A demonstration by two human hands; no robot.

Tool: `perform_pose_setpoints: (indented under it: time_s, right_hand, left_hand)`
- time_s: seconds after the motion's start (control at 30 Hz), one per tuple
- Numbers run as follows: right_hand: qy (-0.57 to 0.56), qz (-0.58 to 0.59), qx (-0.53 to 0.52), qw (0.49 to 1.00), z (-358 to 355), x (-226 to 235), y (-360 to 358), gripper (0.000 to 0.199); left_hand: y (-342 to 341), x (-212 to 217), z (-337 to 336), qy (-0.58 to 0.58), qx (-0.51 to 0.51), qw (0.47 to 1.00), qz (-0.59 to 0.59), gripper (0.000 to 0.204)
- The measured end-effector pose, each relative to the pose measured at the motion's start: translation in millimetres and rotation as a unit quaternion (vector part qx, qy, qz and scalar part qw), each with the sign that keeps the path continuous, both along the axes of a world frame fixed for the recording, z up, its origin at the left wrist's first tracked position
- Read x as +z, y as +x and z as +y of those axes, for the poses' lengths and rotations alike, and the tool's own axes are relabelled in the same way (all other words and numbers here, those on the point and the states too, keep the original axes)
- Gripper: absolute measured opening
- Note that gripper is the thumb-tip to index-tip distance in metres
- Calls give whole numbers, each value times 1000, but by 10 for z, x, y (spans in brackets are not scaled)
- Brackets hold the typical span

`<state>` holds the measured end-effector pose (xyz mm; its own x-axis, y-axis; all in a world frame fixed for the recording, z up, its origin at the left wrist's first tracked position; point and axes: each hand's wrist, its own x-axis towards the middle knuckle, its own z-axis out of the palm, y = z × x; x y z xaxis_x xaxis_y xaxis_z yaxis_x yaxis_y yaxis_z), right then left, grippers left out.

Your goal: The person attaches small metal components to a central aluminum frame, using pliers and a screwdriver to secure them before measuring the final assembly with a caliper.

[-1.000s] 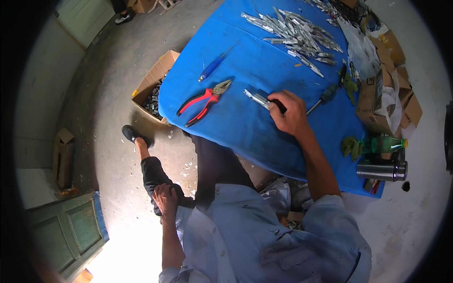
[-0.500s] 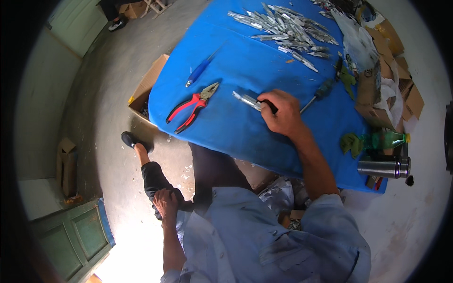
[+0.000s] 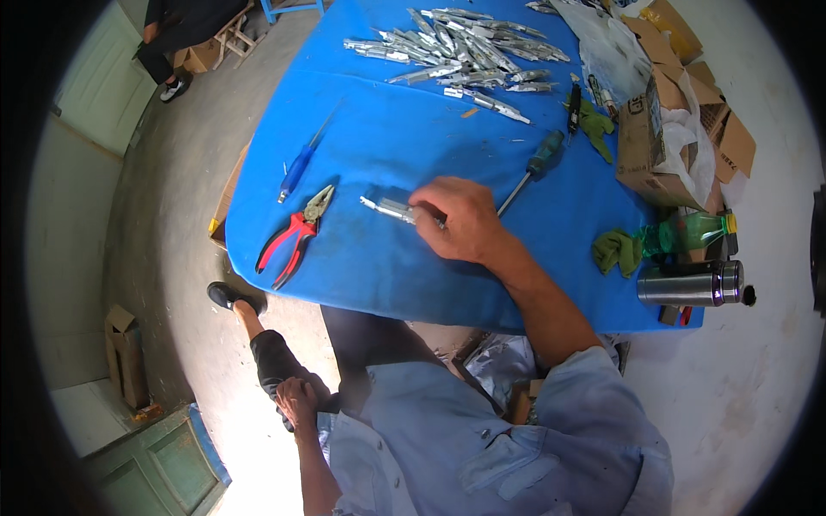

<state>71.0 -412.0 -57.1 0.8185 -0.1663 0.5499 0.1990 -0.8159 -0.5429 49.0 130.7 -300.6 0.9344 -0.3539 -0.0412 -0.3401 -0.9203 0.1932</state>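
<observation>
My right hand (image 3: pixel 460 219) is closed round one end of a slim silver metal piece (image 3: pixel 389 208) low over the blue-covered table (image 3: pixel 379 275). The far end of that piece sticks out to the left; the gripped end is hidden by my fingers. Resting on my raised leg, my left hand (image 3: pixel 297 402) has its fingers laid out and nothing in it. Red-and-black pliers (image 3: pixel 298 232) lie open to the left of the metal piece, with a blue-handled screwdriver (image 3: pixel 296 172) just beyond. A green-handled screwdriver (image 3: pixel 533 163) lies beyond my right hand.
Similar silver pieces form a pile (image 3: pixel 469 52) at the table's far side. Along the right are an opened cardboard box (image 3: pixel 641 150), green cloth (image 3: pixel 617 251), a green bottle (image 3: pixel 693 232) and a steel flask (image 3: pixel 688 284). Another person (image 3: pixel 185 34) sits at far left.
The whole view has shifted, so the table things appear further left. My right hand still holds the metal piece, its fingers slightly rearranged. My left hand stays on my leg.
</observation>
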Motion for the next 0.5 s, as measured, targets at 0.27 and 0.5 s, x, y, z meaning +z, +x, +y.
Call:
perform_pose_setpoints:
  time_s: [0.27, 0.5]
  right_hand:
    - [12, -11, -7, 1000, -4, -82, -2, 7]
    - [22, 12, -14, 1000, -2, -76, -41, 11]
  left_hand:
    - [-1, -17, -63, 26, 16, 999, 13, 12]
    - [18, 3, -96, 36, 12, 999, 28, 11]
